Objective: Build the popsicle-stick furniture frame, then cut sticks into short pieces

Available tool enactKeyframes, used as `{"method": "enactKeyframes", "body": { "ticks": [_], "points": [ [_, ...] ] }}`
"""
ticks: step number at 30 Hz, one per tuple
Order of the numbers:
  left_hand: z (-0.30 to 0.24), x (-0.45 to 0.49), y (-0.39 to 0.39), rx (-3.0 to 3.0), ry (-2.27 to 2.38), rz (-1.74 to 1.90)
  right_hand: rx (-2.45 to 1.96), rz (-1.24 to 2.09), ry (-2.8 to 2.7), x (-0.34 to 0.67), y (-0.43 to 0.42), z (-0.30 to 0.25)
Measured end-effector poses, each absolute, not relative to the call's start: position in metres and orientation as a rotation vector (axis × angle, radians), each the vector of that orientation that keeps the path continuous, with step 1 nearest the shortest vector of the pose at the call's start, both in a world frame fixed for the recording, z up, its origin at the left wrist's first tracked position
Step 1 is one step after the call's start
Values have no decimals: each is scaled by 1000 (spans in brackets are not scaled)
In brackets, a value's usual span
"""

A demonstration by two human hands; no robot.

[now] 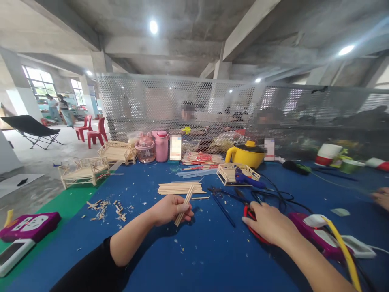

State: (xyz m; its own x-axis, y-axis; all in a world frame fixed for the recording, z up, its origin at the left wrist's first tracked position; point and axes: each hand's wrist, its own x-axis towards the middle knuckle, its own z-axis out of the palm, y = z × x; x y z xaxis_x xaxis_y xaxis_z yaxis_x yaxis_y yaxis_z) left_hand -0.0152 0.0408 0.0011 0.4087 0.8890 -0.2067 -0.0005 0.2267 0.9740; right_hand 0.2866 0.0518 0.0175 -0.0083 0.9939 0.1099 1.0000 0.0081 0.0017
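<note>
My left hand (168, 209) is closed around a small bundle of thin wooden sticks (189, 196), which slant up to the right above the blue table (194, 259). Red-handled pliers (258, 236) lie under my right hand (269, 221), whose thumb and fingers wrap the handles; the jaws point away from me. Just beyond my left hand is a row of longer wooden sticks (179, 188) lying flat. A dark blue pen-like rod (224, 211) rests between my two hands.
Wood offcuts (103, 209) litter the left. A blue glue gun (249, 179) lies across a small wooden frame (225, 173), near a yellow pot (247, 156). Wooden model benches (85, 172) stand back left. Purple power strips (316, 235) lie at both sides. Another person's hand (382, 198) shows far right.
</note>
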Motion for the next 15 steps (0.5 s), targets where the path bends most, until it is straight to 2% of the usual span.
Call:
{"method": "enactKeyframes", "body": {
  "ticks": [15],
  "points": [
    [-1,-24,47,1153,886,763,-2000,573,-1970,323,20,3]
  ]
}}
